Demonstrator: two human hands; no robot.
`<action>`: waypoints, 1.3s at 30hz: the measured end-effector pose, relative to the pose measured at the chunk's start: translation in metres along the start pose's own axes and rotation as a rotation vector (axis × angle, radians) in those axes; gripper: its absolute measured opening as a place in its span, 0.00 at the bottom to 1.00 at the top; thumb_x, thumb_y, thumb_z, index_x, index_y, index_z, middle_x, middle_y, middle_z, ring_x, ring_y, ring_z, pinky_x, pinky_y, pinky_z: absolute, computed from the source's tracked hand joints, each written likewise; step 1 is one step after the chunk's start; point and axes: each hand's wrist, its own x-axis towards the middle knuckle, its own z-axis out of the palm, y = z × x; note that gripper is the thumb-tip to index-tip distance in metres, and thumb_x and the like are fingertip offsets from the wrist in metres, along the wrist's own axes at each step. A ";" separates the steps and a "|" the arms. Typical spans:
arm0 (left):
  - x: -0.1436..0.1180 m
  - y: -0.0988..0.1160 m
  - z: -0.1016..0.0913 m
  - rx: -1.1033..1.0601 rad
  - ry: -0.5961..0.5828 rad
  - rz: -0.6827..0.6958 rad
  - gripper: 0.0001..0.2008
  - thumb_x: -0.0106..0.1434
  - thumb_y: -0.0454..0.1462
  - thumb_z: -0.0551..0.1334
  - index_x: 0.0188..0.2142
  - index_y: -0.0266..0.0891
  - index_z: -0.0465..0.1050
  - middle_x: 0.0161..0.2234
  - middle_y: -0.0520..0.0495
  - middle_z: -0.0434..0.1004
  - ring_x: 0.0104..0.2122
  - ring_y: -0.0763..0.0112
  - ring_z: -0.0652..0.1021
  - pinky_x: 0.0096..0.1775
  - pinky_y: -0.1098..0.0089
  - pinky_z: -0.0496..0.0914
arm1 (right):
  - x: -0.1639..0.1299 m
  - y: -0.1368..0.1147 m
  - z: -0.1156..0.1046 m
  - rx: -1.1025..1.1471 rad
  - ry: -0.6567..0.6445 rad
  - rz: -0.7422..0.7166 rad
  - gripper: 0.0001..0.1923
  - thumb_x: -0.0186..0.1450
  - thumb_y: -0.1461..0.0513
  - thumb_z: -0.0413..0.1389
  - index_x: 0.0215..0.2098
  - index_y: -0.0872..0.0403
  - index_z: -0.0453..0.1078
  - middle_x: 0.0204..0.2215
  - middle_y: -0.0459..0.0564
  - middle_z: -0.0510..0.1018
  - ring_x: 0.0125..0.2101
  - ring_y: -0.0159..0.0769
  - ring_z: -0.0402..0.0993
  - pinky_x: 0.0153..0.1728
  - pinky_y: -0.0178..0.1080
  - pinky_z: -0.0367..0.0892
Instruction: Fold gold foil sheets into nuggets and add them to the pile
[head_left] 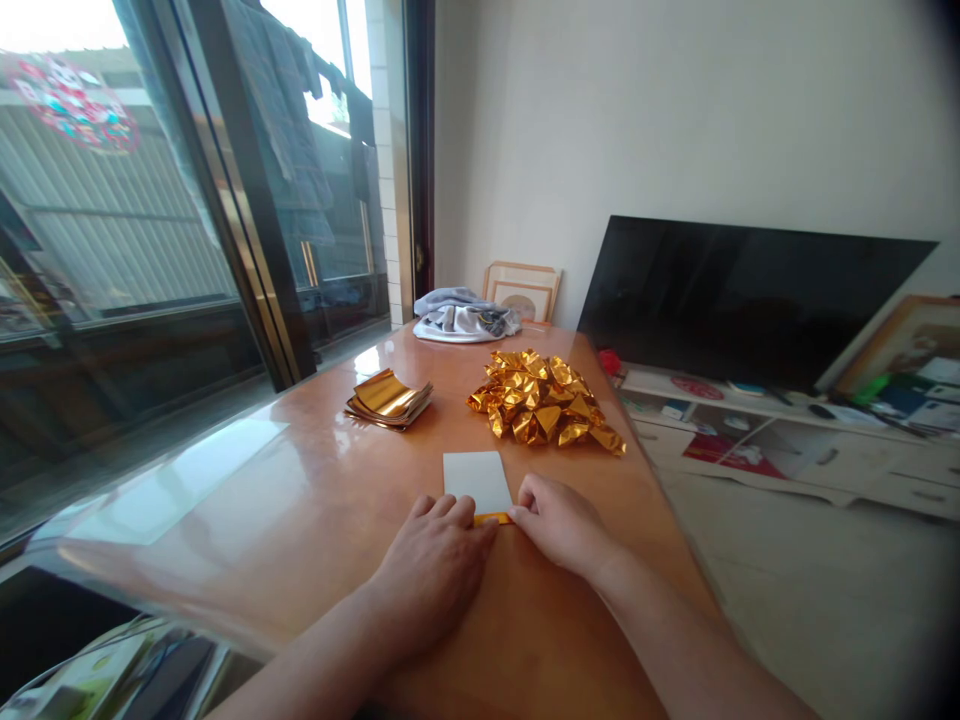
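Note:
A sheet of gold foil paper (477,480) lies white side up on the table, with a narrow gold strip folded over along its near edge. My left hand (439,545) is closed, its curled fingers pressing on the left part of that fold. At the right end of the fold, my right hand (562,522) pinches the sheet's corner between thumb and bent fingers. Beyond the sheet to the left sits a stack of gold foil sheets (390,398). A heap of folded gold foil pieces (541,400) lies beyond it to the right.
The glossy brown table (322,510) stretches away from me. Crumpled grey cloth (465,315) lies at its far end, near leaning picture frames (523,285). A large television (739,300) stands on a white cabinet (832,465) to the right. Glass sliding doors (300,180) are on the left.

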 end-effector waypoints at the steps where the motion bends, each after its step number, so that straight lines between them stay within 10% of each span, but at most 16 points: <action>1: -0.001 0.001 0.000 0.003 0.006 -0.004 0.13 0.72 0.40 0.53 0.48 0.46 0.75 0.40 0.44 0.72 0.39 0.59 0.71 0.44 0.57 0.62 | -0.001 0.000 -0.002 -0.012 -0.005 0.004 0.07 0.66 0.57 0.58 0.33 0.51 0.69 0.32 0.45 0.78 0.31 0.33 0.70 0.28 0.34 0.50; 9: -0.003 0.005 0.001 0.009 0.016 -0.025 0.14 0.72 0.42 0.52 0.47 0.47 0.76 0.40 0.43 0.71 0.40 0.58 0.71 0.44 0.56 0.60 | -0.010 -0.006 -0.013 -0.149 0.004 -0.018 0.03 0.68 0.60 0.54 0.38 0.50 0.69 0.34 0.46 0.81 0.35 0.37 0.75 0.29 0.36 0.52; 20: -0.005 0.010 0.000 -0.010 0.027 -0.047 0.15 0.73 0.44 0.51 0.44 0.45 0.76 0.39 0.43 0.72 0.42 0.57 0.71 0.46 0.56 0.59 | -0.045 -0.030 -0.024 -0.425 -0.263 -0.239 0.29 0.67 0.65 0.49 0.67 0.51 0.63 0.41 0.59 0.84 0.39 0.49 0.81 0.36 0.40 0.65; 39: -0.026 0.000 0.001 -0.036 0.029 -0.155 0.16 0.70 0.49 0.54 0.48 0.48 0.75 0.43 0.43 0.72 0.46 0.54 0.71 0.48 0.54 0.59 | -0.046 -0.032 -0.027 -0.494 -0.293 -0.177 0.33 0.65 0.66 0.49 0.69 0.54 0.61 0.41 0.64 0.84 0.39 0.54 0.82 0.36 0.44 0.68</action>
